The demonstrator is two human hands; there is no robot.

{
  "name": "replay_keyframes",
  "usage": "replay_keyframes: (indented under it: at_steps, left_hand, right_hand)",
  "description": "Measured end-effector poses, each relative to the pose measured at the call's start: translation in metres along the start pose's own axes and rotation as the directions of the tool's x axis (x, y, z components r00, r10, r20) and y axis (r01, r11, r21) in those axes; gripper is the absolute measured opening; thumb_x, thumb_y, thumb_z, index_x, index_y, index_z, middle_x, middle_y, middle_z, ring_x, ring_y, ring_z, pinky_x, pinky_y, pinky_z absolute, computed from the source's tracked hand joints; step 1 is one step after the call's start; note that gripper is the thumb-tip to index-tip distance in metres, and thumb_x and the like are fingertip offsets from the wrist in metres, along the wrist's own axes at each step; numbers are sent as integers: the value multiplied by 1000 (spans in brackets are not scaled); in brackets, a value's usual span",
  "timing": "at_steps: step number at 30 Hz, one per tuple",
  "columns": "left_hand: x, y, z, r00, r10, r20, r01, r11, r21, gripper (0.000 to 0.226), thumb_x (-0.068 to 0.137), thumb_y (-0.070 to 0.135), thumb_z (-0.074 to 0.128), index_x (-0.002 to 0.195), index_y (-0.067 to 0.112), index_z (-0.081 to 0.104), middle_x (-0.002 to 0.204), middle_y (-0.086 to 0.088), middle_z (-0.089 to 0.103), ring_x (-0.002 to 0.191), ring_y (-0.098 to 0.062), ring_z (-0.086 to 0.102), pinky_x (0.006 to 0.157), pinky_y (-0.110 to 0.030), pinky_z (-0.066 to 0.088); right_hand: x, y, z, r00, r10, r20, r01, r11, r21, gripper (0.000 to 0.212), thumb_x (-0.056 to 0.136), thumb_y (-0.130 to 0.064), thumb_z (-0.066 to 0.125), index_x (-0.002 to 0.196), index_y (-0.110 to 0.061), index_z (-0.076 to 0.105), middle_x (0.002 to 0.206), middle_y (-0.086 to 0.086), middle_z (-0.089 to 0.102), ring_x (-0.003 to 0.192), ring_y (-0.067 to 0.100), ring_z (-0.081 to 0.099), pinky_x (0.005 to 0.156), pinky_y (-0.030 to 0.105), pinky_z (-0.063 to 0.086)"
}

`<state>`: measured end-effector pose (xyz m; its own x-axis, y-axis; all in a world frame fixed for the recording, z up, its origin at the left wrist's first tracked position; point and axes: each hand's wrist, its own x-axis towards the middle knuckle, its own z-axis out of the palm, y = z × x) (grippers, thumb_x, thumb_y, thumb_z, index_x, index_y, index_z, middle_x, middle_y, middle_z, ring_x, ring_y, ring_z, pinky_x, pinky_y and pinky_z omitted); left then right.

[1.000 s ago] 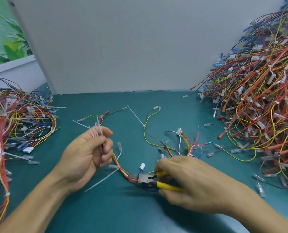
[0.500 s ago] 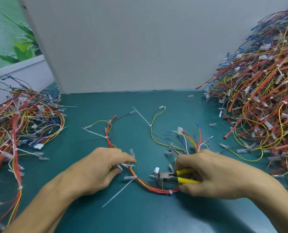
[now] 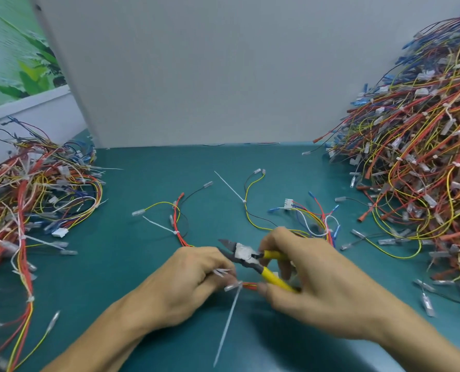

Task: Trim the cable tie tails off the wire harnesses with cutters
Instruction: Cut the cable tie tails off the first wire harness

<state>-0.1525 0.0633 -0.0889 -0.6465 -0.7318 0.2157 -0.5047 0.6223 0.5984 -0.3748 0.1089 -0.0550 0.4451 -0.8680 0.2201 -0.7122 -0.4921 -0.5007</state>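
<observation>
My right hand (image 3: pixel 320 280) grips the yellow-handled cutters (image 3: pixel 247 257), whose jaws stand apart and point left over my left hand. My left hand (image 3: pixel 185 288) pinches the red and yellow wire harness (image 3: pixel 181 237) at a cable tie, and several cut white tails stick out between its fingers. A long white cable tie tail (image 3: pixel 227 323) hangs from that tie down toward me. The same harness loops off behind both hands, with two more uncut tails (image 3: pixel 159 225) farther back on the mat.
A tall heap of harnesses (image 3: pixel 416 167) fills the right side. A smaller pile (image 3: pixel 27 200) lies at the left. A grey board (image 3: pixel 196 71) stands at the back edge of the green mat (image 3: pixel 142 269). Loose terminals are scattered near the right heap.
Both hands came together near me. The cutters lifted off the mat and their jaws parted. My left hand took hold of the harness at a tie, and its long tail now hangs toward me.
</observation>
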Motion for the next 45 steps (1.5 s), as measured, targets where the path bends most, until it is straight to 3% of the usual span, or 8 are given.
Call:
replay_keyframes:
  at_steps: [3, 6, 10, 17, 22, 30, 36, 45]
  left_hand:
    - [2, 11, 3, 999, 35, -18, -38, 979, -200, 27, 93, 13, 58, 89, 38, 68, 89, 29, 64, 86, 9, 60, 78, -8, 42]
    - [-1, 11, 3, 994, -44, -102, 15, 962, -273, 10, 83, 23, 68, 89, 30, 71, 85, 13, 69, 75, -9, 63, 77, -29, 53]
    - [-4, 15, 4, 949, 159, -273, -143, 987, 76, 30, 71, 24, 80, 98, 14, 70, 79, 33, 51, 68, 17, 45, 68, 2, 32]
    - [0, 10, 11, 817, 493, -301, -343, 833, 434, 18, 87, 23, 66, 84, 10, 77, 59, -3, 40, 57, -19, 35, 60, -32, 37]
    - [0, 7, 14, 866, 464, -187, -371, 846, 382, 19, 90, 14, 58, 83, 7, 73, 63, -3, 44, 60, -21, 40, 67, -26, 38]
    - [8, -1, 8, 986, -165, 4, 157, 930, -333, 9, 81, 28, 64, 75, 28, 70, 68, 12, 65, 66, -2, 55, 63, -21, 43]
    - [11, -1, 2, 979, -175, 101, 202, 845, -495, 17, 89, 27, 60, 77, 21, 70, 65, 12, 57, 59, -3, 44, 59, -12, 35]
    - [11, -2, 5, 977, -196, 85, 213, 858, -468, 14, 85, 33, 59, 76, 24, 63, 58, 12, 46, 56, -9, 33, 53, -17, 28]
  right_hand:
    - [1, -5, 17, 999, 30, -24, -30, 1000, -2, 29, 76, -35, 65, 93, -34, 41, 79, -43, 48, 69, -4, 47, 58, 16, 35]
    - [4, 3, 21, 986, 122, -110, -106, 984, 141, 30, 72, -18, 67, 82, -32, 42, 66, -21, 54, 57, 6, 44, 53, 17, 33]
    - [9, 6, 19, 967, 246, -58, -196, 874, 445, 28, 70, -19, 71, 83, -27, 47, 70, 6, 59, 59, 15, 46, 58, 30, 41]
    - [11, 11, 22, 960, 259, 106, -271, 771, 577, 25, 77, -6, 73, 85, -16, 53, 67, 6, 62, 59, 14, 46, 57, 24, 40]
    - [9, 10, 18, 944, 250, 218, -331, 713, 618, 20, 74, -30, 74, 87, -20, 62, 70, 4, 61, 60, 14, 51, 56, 26, 42]
    - [0, 11, -20, 995, 104, 5, -105, 995, 2, 33, 90, -53, 52, 90, -20, 60, 73, -5, 52, 72, 8, 50, 70, 25, 42]
    - [-13, -7, -31, 993, 115, 27, -89, 876, -474, 41, 81, -63, 41, 91, -25, 53, 82, -11, 54, 79, 14, 51, 71, 31, 47]
    - [-11, -14, -25, 975, 200, 100, -99, 785, -612, 38, 85, -61, 36, 96, -28, 49, 88, -7, 42, 81, 16, 37, 69, 33, 42]
